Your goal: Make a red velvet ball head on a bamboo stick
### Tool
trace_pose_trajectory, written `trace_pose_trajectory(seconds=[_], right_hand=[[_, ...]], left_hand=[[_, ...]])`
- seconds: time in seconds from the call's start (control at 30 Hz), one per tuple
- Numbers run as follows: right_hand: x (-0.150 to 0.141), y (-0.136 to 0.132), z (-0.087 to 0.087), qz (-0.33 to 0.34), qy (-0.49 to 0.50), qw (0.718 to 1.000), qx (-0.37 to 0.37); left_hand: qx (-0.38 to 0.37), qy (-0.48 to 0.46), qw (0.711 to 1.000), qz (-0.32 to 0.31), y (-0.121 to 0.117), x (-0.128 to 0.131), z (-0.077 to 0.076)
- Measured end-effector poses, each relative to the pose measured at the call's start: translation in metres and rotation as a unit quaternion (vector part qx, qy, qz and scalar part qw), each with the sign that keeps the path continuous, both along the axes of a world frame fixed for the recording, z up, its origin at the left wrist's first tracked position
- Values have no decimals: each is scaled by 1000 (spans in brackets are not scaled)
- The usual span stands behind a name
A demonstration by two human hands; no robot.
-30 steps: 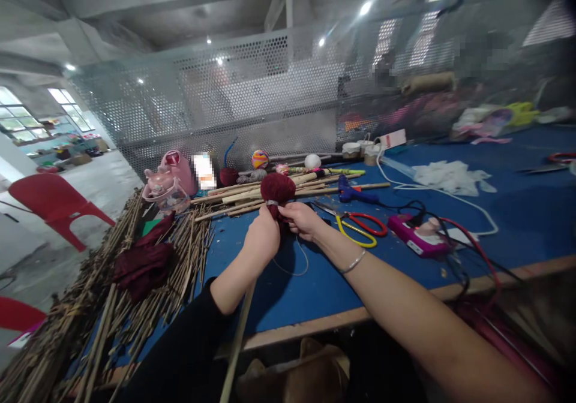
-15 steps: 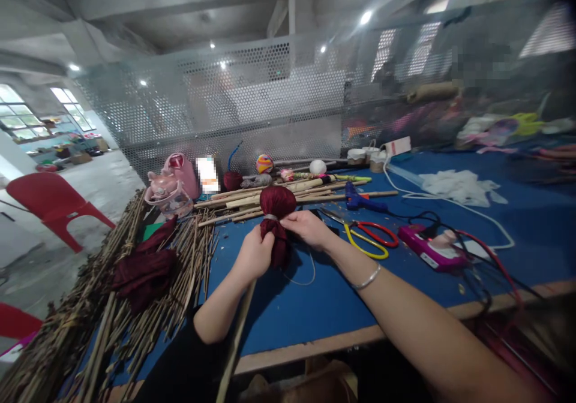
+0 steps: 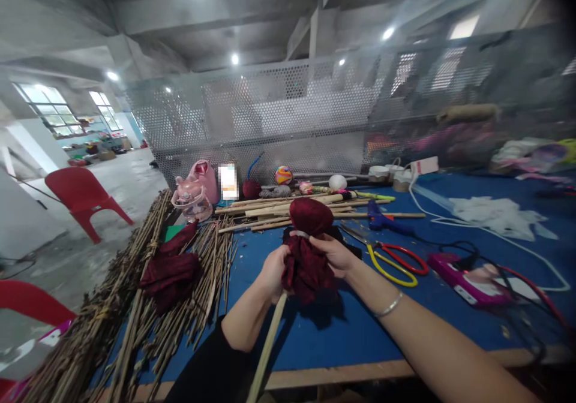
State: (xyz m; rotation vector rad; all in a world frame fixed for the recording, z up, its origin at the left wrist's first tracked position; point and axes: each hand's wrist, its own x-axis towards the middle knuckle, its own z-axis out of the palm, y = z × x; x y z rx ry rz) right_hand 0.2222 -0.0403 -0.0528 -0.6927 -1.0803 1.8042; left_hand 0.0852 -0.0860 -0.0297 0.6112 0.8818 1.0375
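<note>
A dark red cloth bundle [image 3: 310, 216] has a round top, a pale band at its neck and loose, crumpled folds below. A long wooden stick [image 3: 269, 337] runs from under the folds down toward the front table edge. My left hand [image 3: 272, 274] is closed on the left side of the folds, close to the stick; whether it also grips the stick is hidden. With thumb and fingers, my right hand [image 3: 335, 254] pinches the folds just under the band on the right. Scissors [image 3: 391, 262] with one red and one yellow handle lie right of this hand.
Thin sticks [image 3: 198, 283] and another dark red cloth [image 3: 171, 274] lie on the left. A blue glue gun [image 3: 382, 218], a purple power strip [image 3: 468, 280] and cables are on the right. Behind stand a pink basket [image 3: 193, 202], balls and a perforated metal screen [image 3: 270, 115].
The view has swung left. My right hand has shifted from the neck band to the folds, which now spread wider. The loose wire loop beside the bundle no longer shows.
</note>
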Motion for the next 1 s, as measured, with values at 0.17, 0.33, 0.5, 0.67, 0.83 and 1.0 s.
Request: trace_pose_trajectory(seconds=[0.17, 0.33, 0.5, 0.67, 0.83, 1.0], right_hand=[[3, -2, 1, -17, 13, 999, -48], [-3, -5, 12, -11, -19, 998, -63], [-21, -13, 5, -48, -65, 996, -21], [-18, -11, 4, -42, -178, 983, -3], [0, -10, 22, -65, -194, 966, 159], [0, -19, 33, -17, -90, 993, 80]], left_hand=[[8, 25, 997, -73, 12, -18, 7], [199, 368, 894, 162, 25, -35, 37], [265, 437, 858, 56, 5, 5, 33], [254, 416, 873, 32, 2, 6, -7], [197, 266, 943, 16, 4, -19, -4], [110, 164, 980, 3, -3, -19, 11]])
